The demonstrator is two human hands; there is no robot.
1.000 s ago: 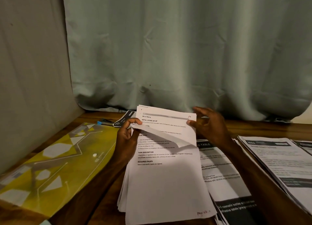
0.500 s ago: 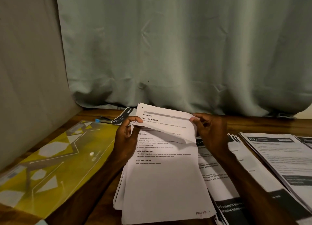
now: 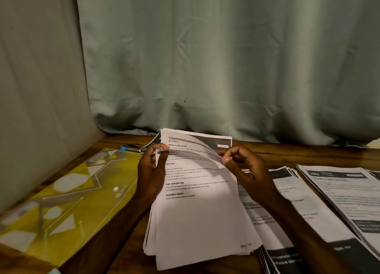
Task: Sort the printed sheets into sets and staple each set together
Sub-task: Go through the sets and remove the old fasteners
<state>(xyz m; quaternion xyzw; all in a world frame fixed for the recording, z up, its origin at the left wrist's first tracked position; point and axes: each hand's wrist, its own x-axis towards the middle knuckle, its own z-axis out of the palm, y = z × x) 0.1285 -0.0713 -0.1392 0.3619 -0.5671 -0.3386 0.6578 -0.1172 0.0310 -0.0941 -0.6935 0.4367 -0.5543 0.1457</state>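
Left hand point(image 3: 151, 170) and right hand point(image 3: 244, 166) pinch one sheet point(image 3: 185, 144) above one stack point(image 3: 197, 222).

Right-hand pile point(image 3: 347, 193) runs off the frame edge, its print blurred. Blue-tipped tool point(image 3: 127, 147), possibly a stapler, sits partly hidden.

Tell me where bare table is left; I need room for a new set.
Bare wood runs along the curtain, behind the right-hand piles. A narrow strip lies between the yellow folder and the held stack. The right side is crowded.
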